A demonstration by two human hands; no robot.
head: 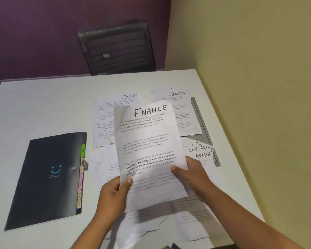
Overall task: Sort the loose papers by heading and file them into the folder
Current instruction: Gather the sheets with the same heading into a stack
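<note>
Holding one sheet headed FINANCE (147, 150) up over the desk (43, 105), both hands on its lower half. Pinched at the bottom-left edge by the left hand (111, 196), thumb flat on the printed side and fingers curled round behind. Same deal at the right edge with the right hand (194, 178): thumb on the front, fingers wrapped behind the paper. Up clear of the pile and tilted back a bit, heading at the top, printed paragraphs below (one chunk in bold near the middle).

Underneath and all around, a mess of loose papers (151, 223) spread over the right half of the desk. At the far side, a left SPORTS sheet (118, 105) and a right SPORTS sheet (178, 105). Just right of the held sheet, a few overlapping corners (201, 151) reading HR, part of SPORTS, and ADMIN. Peeking out from under the right-hand papers, something flat and grey (205, 126), can't tell what.

Over on the left, well apart from the pile, a black folder (47, 177) lying closed and flat, little blue smiley on the cover, coloured index tabs (81, 177) sticking out along its right edge (green one at the top). Past the far edge of the desk, a dark mesh chair (118, 49) against a purple wall (34, 33), yellowish wall (250, 51) on the right.
</note>
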